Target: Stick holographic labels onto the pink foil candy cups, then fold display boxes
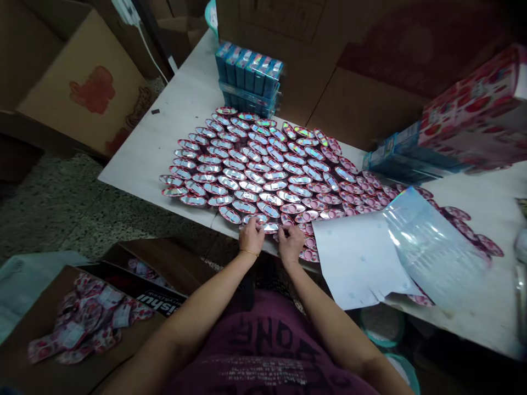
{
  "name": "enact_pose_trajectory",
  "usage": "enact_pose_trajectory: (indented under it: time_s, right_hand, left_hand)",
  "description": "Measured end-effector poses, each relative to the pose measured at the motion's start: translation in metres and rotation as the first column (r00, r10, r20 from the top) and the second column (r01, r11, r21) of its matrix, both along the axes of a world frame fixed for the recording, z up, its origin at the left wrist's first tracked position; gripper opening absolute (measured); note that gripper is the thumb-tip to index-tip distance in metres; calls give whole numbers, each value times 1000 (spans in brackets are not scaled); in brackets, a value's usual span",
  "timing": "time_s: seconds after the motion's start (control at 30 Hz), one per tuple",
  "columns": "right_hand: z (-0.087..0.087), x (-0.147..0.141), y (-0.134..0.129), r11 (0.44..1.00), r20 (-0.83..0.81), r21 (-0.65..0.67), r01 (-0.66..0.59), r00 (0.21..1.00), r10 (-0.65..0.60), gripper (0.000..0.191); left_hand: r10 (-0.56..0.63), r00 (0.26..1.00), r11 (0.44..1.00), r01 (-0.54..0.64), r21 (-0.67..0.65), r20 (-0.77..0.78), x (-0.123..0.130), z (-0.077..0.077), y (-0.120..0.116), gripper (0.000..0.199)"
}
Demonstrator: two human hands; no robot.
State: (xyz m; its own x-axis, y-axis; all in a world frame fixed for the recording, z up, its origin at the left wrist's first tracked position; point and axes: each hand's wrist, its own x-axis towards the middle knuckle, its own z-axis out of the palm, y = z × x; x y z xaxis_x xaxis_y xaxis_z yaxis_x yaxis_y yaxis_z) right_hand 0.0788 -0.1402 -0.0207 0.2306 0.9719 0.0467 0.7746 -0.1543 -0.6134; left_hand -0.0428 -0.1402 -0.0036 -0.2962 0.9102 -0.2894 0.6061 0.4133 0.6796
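Observation:
Rows of oval pink-rimmed packs (247,174) stand close together on a white table (140,148). Those at the left and middle have shiny silvery tops; those at the right show pink tops with a round mark. At the table's front edge, my left hand (252,237) has its fingers pinched at a silvery-topped pack. Just to the right, my right hand (291,242) is closed, fingertips at the right end of a front-row pack (270,227). What lies between its fingers is too small to tell. A white sheet (358,258) and clear plastic film (436,247) cover packs at the right.
Blue boxes (249,77) stand behind the packs, before a large cardboard box (325,71). More blue boxes (405,153) and a pink strawberry-print box (473,115) are at the right. An open carton of pink packs (88,318) sits lower left; another carton (86,88) is upper left.

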Motion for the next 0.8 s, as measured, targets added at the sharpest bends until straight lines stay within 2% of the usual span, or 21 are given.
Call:
enact_pose_trajectory:
  time_s: [0.1,0.2,0.27,0.3,0.33,0.4,0.47,0.5,0.57,0.6,0.7,0.73,0.8]
  right_hand:
    - [3,-2,2,998,121,-62,-28,992,35,17]
    - [12,2,8,992,205,-117,-54,976,77,16]
    - [20,10,11,982,266,-131,-138,949,169,20]
    - [23,15,11,963,297,-140,-229,918,262,22]
    - [27,20,10,926,328,-158,-342,866,376,23]
    - [32,29,7,808,381,-226,-544,714,588,28]
    - [38,37,5,714,410,-306,-629,590,695,36]
    - [42,42,8,697,414,-332,-636,566,713,37]
    - [54,58,20,710,406,-314,-630,587,701,36]
    - [63,71,31,740,399,-267,-618,628,668,34]
    - [98,128,74,878,391,-66,-474,797,460,34]
    - [111,150,88,904,398,-47,-426,822,408,34]
    - [132,191,111,903,444,-141,-405,789,424,32]
  left_hand:
    - [-65,992,998,63,-22,-108,2,3,1,26]
    - [-78,982,996,68,-64,-174,0,10,1,24]
    - [-105,970,994,105,-10,-217,-2,16,-1,27]
    - [-152,956,986,166,34,-251,-2,19,-4,29]
    - [-215,930,967,245,66,-297,-3,22,-7,29]
    - [-344,852,918,394,51,-395,-4,24,-14,28]
    - [-414,785,889,458,-17,-461,-3,25,-21,30]
    - [-423,771,884,466,-31,-476,-2,25,-22,30]
    - [-417,780,882,470,-3,-466,5,26,-19,31]
    - [-406,802,883,467,36,-438,12,27,-13,32]
    - [-402,877,869,456,192,-263,48,32,18,34]
    - [-412,891,863,449,230,-193,64,33,33,33]
    - [-446,891,853,451,262,-80,97,35,62,33]
